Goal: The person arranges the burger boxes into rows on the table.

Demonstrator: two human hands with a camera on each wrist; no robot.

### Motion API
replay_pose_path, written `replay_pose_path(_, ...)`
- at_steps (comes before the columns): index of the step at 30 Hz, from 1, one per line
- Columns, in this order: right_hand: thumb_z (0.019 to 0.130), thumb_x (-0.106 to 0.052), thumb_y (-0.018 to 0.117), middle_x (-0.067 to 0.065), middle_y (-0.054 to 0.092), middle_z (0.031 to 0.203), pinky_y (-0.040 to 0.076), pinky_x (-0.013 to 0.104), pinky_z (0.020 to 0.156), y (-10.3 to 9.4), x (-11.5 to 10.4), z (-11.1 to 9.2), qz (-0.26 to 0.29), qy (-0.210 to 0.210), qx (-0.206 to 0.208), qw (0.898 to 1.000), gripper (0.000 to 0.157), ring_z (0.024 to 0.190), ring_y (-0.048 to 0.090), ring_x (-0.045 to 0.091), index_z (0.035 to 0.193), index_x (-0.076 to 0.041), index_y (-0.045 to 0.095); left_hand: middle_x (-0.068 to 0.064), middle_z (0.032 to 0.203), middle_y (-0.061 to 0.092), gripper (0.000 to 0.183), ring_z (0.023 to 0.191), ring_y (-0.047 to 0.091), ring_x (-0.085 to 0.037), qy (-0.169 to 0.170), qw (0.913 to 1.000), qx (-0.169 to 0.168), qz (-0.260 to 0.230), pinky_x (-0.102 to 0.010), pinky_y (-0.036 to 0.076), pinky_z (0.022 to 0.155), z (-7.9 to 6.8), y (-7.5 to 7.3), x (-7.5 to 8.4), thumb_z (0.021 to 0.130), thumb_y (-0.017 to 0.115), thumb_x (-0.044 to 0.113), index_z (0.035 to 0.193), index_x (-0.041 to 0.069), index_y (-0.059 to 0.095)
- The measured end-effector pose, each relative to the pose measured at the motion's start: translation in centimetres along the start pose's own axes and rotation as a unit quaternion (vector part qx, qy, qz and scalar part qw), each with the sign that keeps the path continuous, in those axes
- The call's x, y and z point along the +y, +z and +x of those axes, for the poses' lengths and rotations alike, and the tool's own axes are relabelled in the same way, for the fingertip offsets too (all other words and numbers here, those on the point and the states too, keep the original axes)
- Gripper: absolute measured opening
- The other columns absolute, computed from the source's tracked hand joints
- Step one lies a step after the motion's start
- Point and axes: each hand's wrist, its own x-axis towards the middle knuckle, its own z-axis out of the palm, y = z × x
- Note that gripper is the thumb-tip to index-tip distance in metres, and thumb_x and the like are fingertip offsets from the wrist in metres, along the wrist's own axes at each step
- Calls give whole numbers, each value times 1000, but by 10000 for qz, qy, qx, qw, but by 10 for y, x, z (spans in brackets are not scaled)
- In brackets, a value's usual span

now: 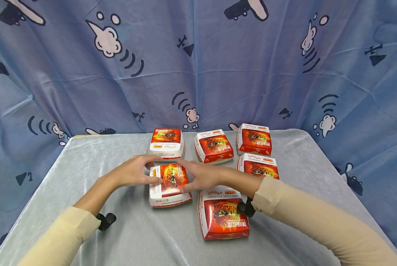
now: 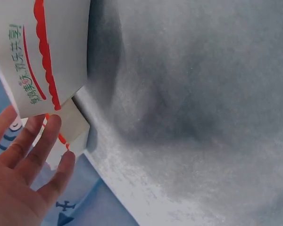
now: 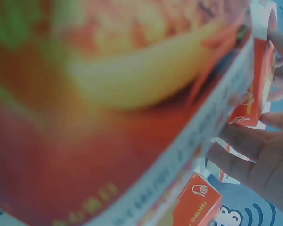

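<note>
In the head view a red and white burger box (image 1: 173, 179) lies on the table between both hands. My left hand (image 1: 135, 171) is at its left side, thumb by the upper left edge and fingers reaching around the far corner. The fingers look fairly straight in the left wrist view, beside the white side of the box (image 2: 33, 61). My right hand (image 1: 205, 175) spans the right side, thumb near the front right corner and index finger at the far edge. Its fingers extend beside the red box (image 3: 250, 94) in the right wrist view.
Behind stand a left burger box (image 1: 166, 142), a middle one (image 1: 215, 146) and a far right one (image 1: 254, 138). Another box (image 1: 260, 166) is beyond the right forearm. A nearer box (image 1: 223, 218) lies below that forearm. The grey cloth-covered table (image 1: 135, 232) meets a blue curtain (image 1: 152, 74).
</note>
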Motion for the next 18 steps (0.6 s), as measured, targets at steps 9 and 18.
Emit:
replay_pose_path(9, 93, -30, 71, 8, 43, 150, 36, 39, 112, 0, 2, 2, -65, -277, -80, 9996, 88, 136, 42, 20, 159, -9, 18, -9, 115, 66, 64, 103, 60, -24, 163, 9992, 84, -353, -42, 50, 83, 1, 1, 0, 86, 76, 38, 140, 7, 57)
replay_pose_path(18, 96, -25, 66, 8, 46, 148, 42, 38, 106, 0, 1, 3, 0, -210, -177, 9996, 82, 123, 52, 20, 160, -12, 15, -6, 120, 66, 55, 105, 61, -25, 488, 9967, -25, -647, -44, 50, 89, 4, 6, 2, 87, 73, 22, 138, 8, 59)
